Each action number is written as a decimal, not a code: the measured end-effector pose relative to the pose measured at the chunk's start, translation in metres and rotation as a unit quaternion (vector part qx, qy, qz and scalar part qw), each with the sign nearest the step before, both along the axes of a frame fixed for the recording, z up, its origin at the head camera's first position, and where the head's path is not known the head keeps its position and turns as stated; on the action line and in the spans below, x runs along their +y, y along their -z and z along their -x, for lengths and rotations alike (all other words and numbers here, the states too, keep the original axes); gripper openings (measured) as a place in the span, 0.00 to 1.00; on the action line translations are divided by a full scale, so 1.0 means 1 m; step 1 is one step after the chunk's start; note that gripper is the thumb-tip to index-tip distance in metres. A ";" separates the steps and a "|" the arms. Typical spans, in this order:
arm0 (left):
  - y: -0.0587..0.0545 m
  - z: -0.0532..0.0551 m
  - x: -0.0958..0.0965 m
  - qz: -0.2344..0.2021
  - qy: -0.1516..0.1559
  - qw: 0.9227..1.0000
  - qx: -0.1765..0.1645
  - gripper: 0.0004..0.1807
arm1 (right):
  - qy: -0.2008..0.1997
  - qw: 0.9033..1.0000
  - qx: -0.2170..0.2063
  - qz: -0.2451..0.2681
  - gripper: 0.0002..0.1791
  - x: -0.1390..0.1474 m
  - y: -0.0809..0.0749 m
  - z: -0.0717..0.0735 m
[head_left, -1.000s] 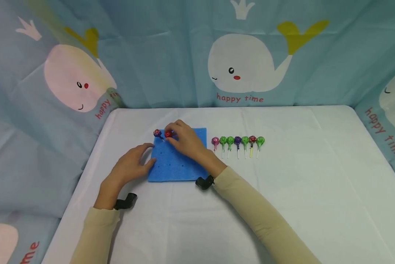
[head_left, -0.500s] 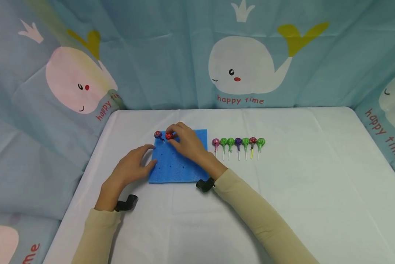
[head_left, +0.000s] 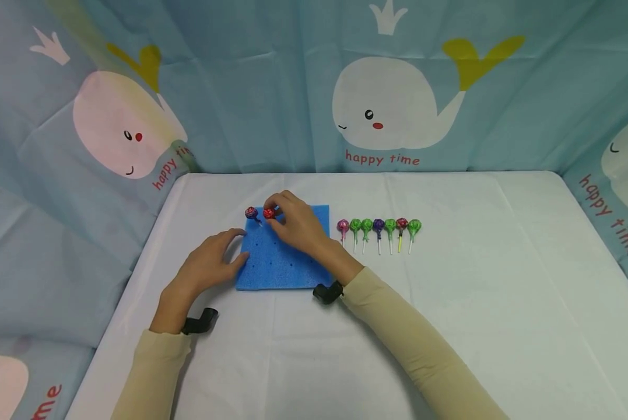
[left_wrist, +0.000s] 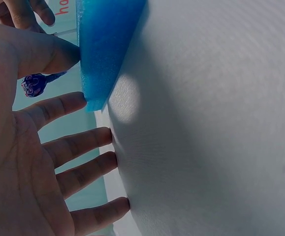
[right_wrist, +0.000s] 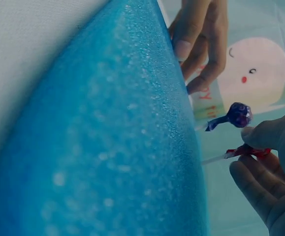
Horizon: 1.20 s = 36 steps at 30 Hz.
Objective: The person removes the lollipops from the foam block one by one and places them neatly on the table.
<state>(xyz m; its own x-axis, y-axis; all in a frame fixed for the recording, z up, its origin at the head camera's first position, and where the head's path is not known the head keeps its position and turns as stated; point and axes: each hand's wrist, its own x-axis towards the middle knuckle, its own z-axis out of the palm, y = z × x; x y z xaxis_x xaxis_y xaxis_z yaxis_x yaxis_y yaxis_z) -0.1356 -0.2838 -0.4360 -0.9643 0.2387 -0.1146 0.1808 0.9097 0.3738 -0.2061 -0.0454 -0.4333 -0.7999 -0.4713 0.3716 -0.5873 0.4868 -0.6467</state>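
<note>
One purple lollipop (head_left: 251, 213) and one red lollipop (head_left: 269, 214) are at one blue block's (head_left: 274, 277) far edge, seven more lollipops (head_left: 379, 224) lie alongside, the left hand (head_left: 209, 261), fingers extended, touches the block, and the right hand (head_left: 297, 224) pinches and partly hides the red one.

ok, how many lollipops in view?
9. A dark one stands in the blue foam; a red one is pinched by the right hand; seven lie in a row on the table, right of the foam: pink, green, green, purple, green, red, green. The hand may hide others.
</note>
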 end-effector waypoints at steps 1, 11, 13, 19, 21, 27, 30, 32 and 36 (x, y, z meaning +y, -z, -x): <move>0.000 0.000 0.000 0.000 0.000 1.000 0.001 0.33 | 0.000 1.000 0.001 -0.001 0.14 0.000 0.000 0.000; -0.001 0.001 0.000 0.000 -0.002 1.000 -0.001 0.33 | -0.003 1.000 -0.001 0.013 0.13 0.003 -0.002 0.004; 0.000 0.001 0.000 0.000 -0.002 1.000 0.000 0.33 | -0.003 1.000 -0.002 0.017 0.13 0.004 -0.002 0.004; 0.000 0.001 0.000 -0.002 0.000 1.000 0.001 0.33 | 0.006 0.999 0.001 0.041 0.16 0.006 -0.004 0.002; -0.001 0.000 0.000 -0.003 0.000 1.000 0.002 0.34 | 0.007 0.999 0.008 0.049 0.17 0.006 -0.005 0.002; -0.002 0.000 -0.002 0.002 -0.004 1.000 -0.004 0.34 | 0.004 0.998 0.018 0.063 0.14 0.009 -0.008 0.000; 0.001 -0.001 -0.002 0.010 -0.008 1.000 -0.005 0.34 | 0.000 0.997 0.014 0.071 0.14 0.014 -0.008 -0.003; 0.003 0.000 -0.002 0.012 -0.008 1.000 -0.001 0.34 | 0.004 0.997 0.015 0.077 0.15 0.018 -0.009 -0.005; 0.004 0.001 -0.001 0.012 -0.006 1.000 0.000 0.34 | 0.017 0.996 0.024 0.088 0.15 0.027 -0.011 -0.009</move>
